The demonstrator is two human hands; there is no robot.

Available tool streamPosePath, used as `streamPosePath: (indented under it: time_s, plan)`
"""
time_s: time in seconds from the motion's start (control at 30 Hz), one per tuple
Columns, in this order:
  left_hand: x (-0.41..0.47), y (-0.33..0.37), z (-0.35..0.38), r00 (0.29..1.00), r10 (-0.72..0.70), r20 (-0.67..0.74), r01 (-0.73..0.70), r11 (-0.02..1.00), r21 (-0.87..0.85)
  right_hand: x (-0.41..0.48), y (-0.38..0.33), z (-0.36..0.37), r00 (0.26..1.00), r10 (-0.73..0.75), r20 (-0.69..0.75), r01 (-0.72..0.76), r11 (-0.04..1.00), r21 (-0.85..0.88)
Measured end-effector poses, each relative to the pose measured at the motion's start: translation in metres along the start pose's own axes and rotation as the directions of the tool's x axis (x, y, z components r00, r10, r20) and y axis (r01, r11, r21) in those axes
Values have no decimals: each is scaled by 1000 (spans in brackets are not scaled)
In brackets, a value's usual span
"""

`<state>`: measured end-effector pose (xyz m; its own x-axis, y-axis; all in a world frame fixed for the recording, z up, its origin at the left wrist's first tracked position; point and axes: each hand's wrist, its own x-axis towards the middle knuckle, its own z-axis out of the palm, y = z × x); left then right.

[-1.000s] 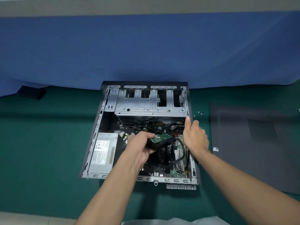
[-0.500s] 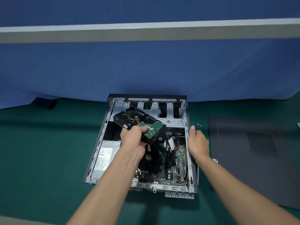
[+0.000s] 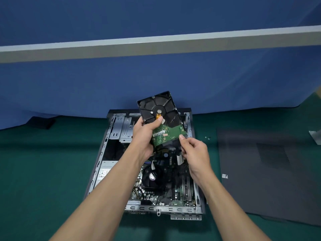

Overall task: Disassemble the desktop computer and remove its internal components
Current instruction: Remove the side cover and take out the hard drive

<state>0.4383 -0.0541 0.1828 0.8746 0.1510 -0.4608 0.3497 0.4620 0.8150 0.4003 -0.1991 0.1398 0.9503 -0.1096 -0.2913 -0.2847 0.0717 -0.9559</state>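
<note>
The open desktop case [image 3: 104,150] lies flat on the green table, its motherboard, CPU fan [image 3: 152,176] and power supply [image 3: 104,171] exposed. Above the case I hold a hard drive [image 3: 161,119], black underside and green circuit board facing me. My left hand [image 3: 144,136] grips its left edge, thumb across the board. My right hand [image 3: 194,152] pinches the drive's lower right corner at the connector end, where dark cables hang down into the case.
The removed dark side panel [image 3: 265,173] lies flat to the right of the case. Small screws [image 3: 207,137] sit between the case and the panel. A black object [image 3: 41,122] rests at the far left by the blue backdrop.
My left hand has lifted the hard drive out of the case and up above it. My right hand left the case's right wall and now pinches the drive's connector end.
</note>
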Motion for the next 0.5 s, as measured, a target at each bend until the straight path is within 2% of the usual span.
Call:
streamPosePath:
  time_s: [0.07, 0.3, 0.4, 0.5]
  plan:
    - [3, -5, 3, 1000, 13, -17, -12, 1000, 9, 3, -1, 0, 1000, 27, 6, -27, 999, 46]
    - [14, -16, 3, 997, 38, -72, -33, 997, 63, 12, -2, 2, 994, 80, 80, -77, 996, -42]
    - [17, -17, 1, 995, -8, -104, 10, 1000, 18, 18, -1, 7, 993, 96, 63, -99, 994, 42]
    - [21, -16, -1, 994, -18, -111, 18, 1000, -5, 23, -6, 10, 986, 123, 108, -138, 980, 142]
